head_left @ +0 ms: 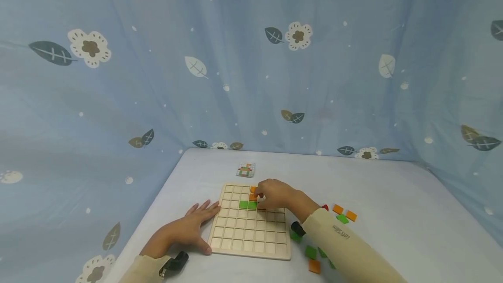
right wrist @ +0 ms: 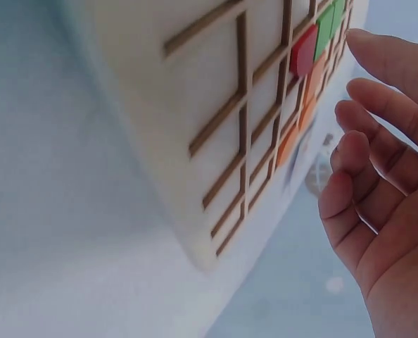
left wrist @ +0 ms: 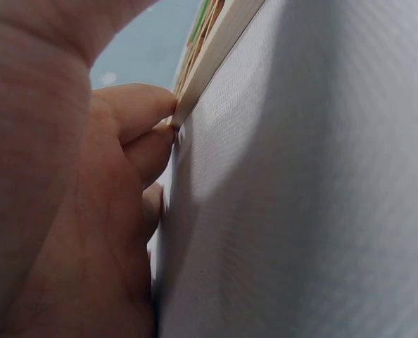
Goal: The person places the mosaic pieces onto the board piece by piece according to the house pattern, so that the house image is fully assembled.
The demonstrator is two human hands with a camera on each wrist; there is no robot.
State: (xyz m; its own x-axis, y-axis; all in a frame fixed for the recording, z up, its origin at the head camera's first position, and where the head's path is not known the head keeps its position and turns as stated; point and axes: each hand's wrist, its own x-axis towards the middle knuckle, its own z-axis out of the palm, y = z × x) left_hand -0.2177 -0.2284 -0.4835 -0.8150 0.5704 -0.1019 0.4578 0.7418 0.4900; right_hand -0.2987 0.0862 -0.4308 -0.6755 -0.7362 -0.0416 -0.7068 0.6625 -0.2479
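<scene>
The left hand [head_left: 187, 229] is touching the edge of the board [head_left: 238, 233], fingers spread; the right hand [head_left: 276, 194] is hanging over it, released fingers curving loosely near a red tile [right wrist: 304, 51].

Head view high, facing forward and down, wrist views low and close, grid board [head_left: 238, 233] in all.

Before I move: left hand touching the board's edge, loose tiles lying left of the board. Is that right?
Not quite: the loose tiles lie right of the board, as the head view shows. The left hand does touch the board's edge.
</scene>
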